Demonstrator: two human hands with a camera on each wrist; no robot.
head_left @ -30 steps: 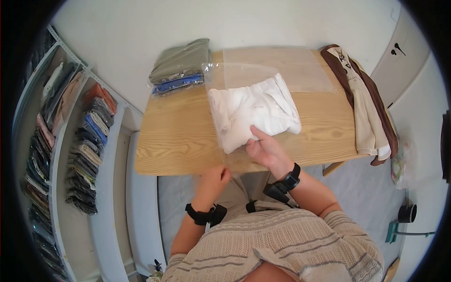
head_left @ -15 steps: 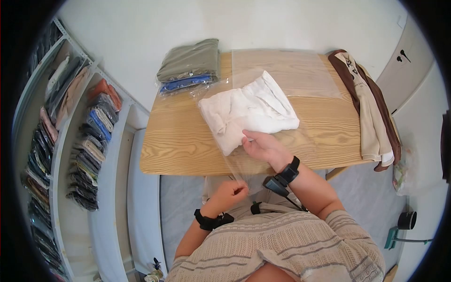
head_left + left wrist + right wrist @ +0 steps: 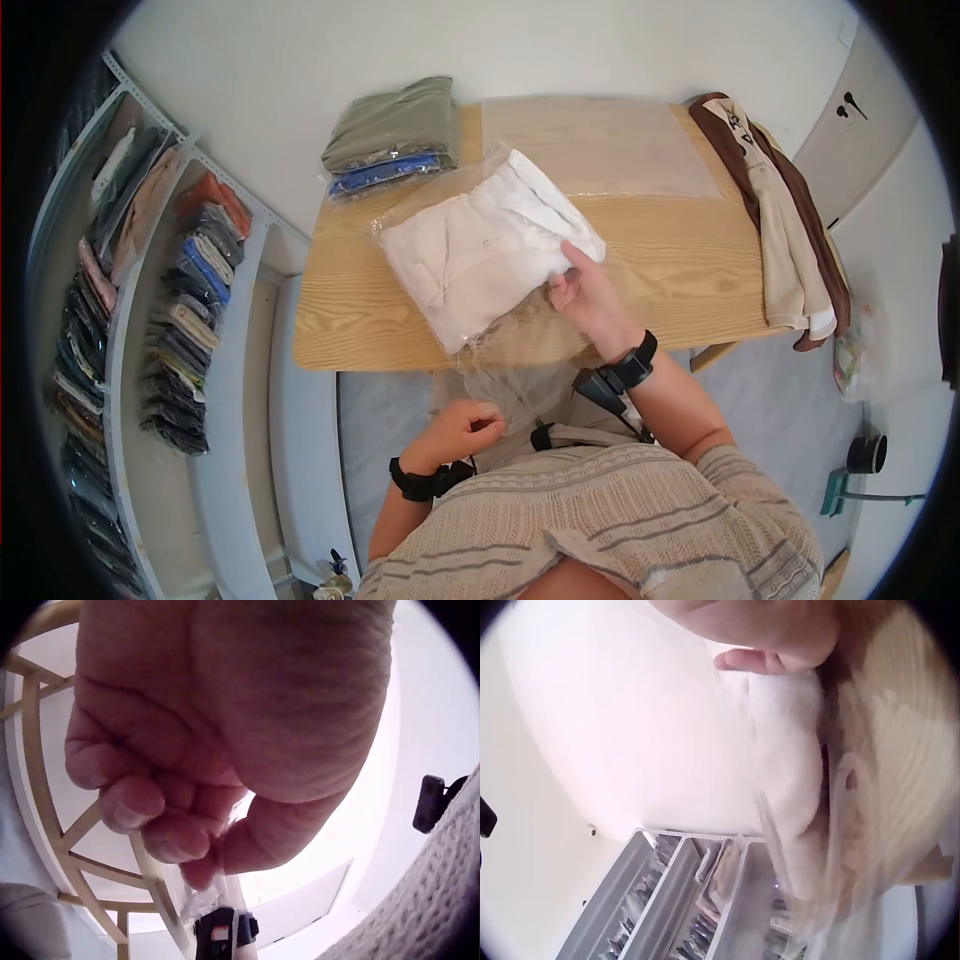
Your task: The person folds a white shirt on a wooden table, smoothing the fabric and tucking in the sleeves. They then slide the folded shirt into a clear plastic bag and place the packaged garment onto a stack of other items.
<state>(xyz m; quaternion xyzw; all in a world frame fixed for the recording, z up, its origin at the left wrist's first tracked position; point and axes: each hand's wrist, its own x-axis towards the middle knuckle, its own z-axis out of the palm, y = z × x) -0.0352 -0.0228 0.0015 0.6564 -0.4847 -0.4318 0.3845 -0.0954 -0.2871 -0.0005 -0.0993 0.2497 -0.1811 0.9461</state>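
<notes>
A folded white garment [image 3: 470,255] lies at a slant over the table, inside a clear plastic bag [image 3: 525,360] whose loose end trails down past the table's front edge. My right hand [image 3: 597,305] grips the garment's right edge, thumb on top and fingers below. In the right wrist view, fingers curl at the side of the white cloth [image 3: 784,750]. Low in front of my body, my left hand [image 3: 460,435] pinches the loose end of the bag. The left wrist view shows clear film between its thumb and curled fingers [image 3: 176,838].
Bagged olive and blue garments [image 3: 392,130] are stacked at the table's back left. A flat clear bag [image 3: 600,150] lies along the back. A brown and beige garment [image 3: 785,220] drapes over the right end. Shelves [image 3: 250,330] of bagged clothes stand at left.
The bagged garment has moved left and nearer, turning a little. My right hand has shifted from its lower edge to its right edge. The left hand has dropped lower, towards my body.
</notes>
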